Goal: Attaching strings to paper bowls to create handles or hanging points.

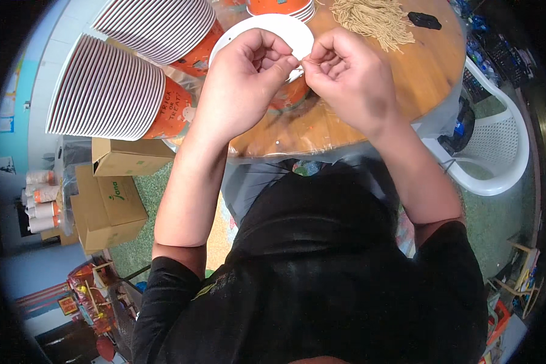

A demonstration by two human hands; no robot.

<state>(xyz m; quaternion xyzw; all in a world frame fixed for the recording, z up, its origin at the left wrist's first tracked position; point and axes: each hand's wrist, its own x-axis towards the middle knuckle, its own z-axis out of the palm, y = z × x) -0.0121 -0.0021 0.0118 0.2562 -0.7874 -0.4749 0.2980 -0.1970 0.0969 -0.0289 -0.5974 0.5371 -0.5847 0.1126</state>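
Note:
My left hand (249,79) and my right hand (352,79) meet at the fingertips over the table. Thumb and forefinger of each are pinched together. What sits between them is too small to make out. Just behind and below the fingers stands an orange paper bucket with a white inside (273,25), partly covered by my hands. A small dark spot, perhaps a hole, shows near its rim. Tan cords (370,19) lie in a loose bundle beyond my right hand, with a small black object (424,21) beside them.
Two tall stacks of nested orange buckets (109,91) (158,30) lean at the left. More buckets (280,7) stand at the far edge. The round wooden table (309,130) has a plastic cover. Cardboard boxes (112,206) are on the floor left; a white plastic chair (497,142) stands right.

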